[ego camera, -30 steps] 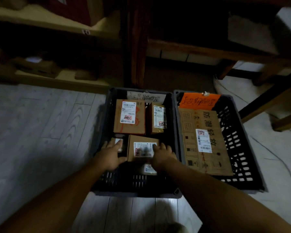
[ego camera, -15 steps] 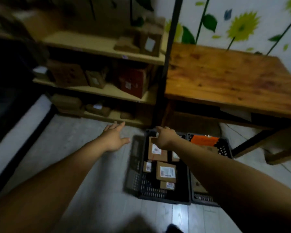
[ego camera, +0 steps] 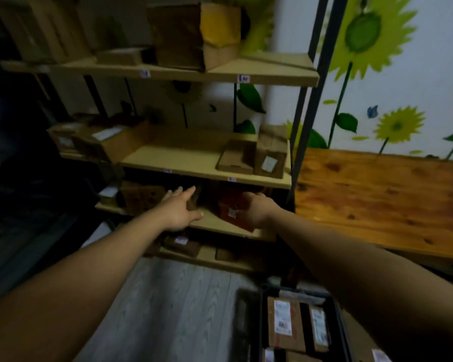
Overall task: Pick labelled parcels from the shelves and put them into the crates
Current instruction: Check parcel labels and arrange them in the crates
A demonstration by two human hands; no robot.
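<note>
A red parcel (ego camera: 232, 209) with a small white label sits on the second shelf from the floor (ego camera: 212, 222). My right hand (ego camera: 256, 206) is against its right top corner; blur hides the fingers, so the grip is unclear. My left hand (ego camera: 181, 207) is open with fingers spread, hovering over the shelf edge just left of the red parcel, beside a brown box (ego camera: 141, 197). The black crate (ego camera: 249, 322) stands on the floor at the bottom right, holding labelled brown parcels (ego camera: 283, 322).
Two brown parcels (ego camera: 268, 155) stand on the shelf above, and a flat labelled parcel (ego camera: 181, 244) lies on the lowest shelf. Tall boxes (ego camera: 194, 32) fill the top shelf. A wooden table (ego camera: 377, 199) stands right of the dark shelf post (ego camera: 306, 100).
Both hands left the parcels in the crate and rose up to the shelves. My view lifted from the crates to the shelving. My right hand now touches the red parcel.
</note>
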